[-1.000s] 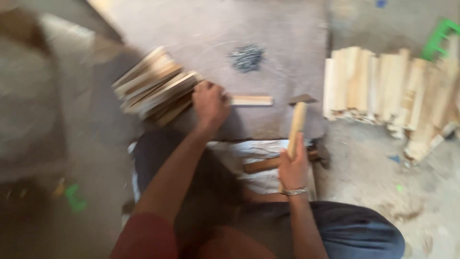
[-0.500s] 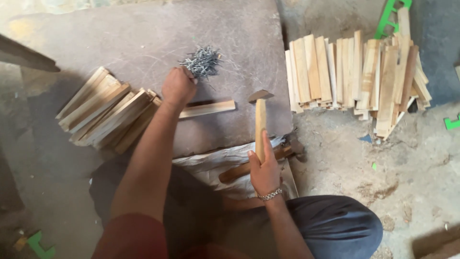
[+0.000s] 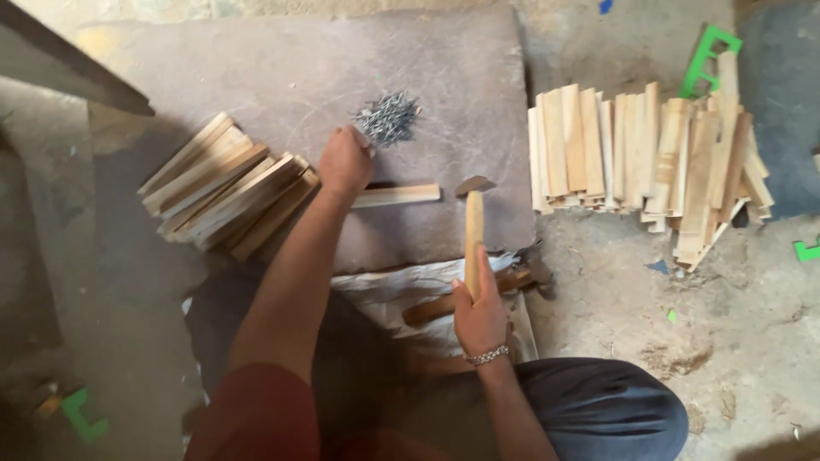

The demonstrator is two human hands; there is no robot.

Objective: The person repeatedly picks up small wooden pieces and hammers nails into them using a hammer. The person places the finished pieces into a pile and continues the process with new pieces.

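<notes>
Reaching further up the slab than half a second ago, the left hand (image 3: 344,160) now sits at the edge of the pile of nails (image 3: 389,117), fingers curled down against its near side; whether a nail is pinched I cannot tell. Right hand (image 3: 480,314) stays wrapped around the wooden handle of the hammer (image 3: 473,229), whose metal head points up beside the end of a single wood strip (image 3: 395,195) lying flat on the slab just below the left wrist.

Head view, looking down: a loose stack of pale wood strips (image 3: 226,195) fans out left of the forearm, and a bigger heap of strips (image 3: 649,158) lies well apart on the right, off the slab. A second hammer (image 3: 474,292) rests on a crumpled whitish sheet (image 3: 401,290) under the right hand. Bright green plastic pieces show at the top right (image 3: 707,58), at the right edge (image 3: 805,250) and at the lower left (image 3: 83,414); a blue scrap (image 3: 605,6) lies near the top edge.

Work surface is a grey stone slab (image 3: 282,68), worn and scratched, set on a dusty dirt floor (image 3: 700,324).
</notes>
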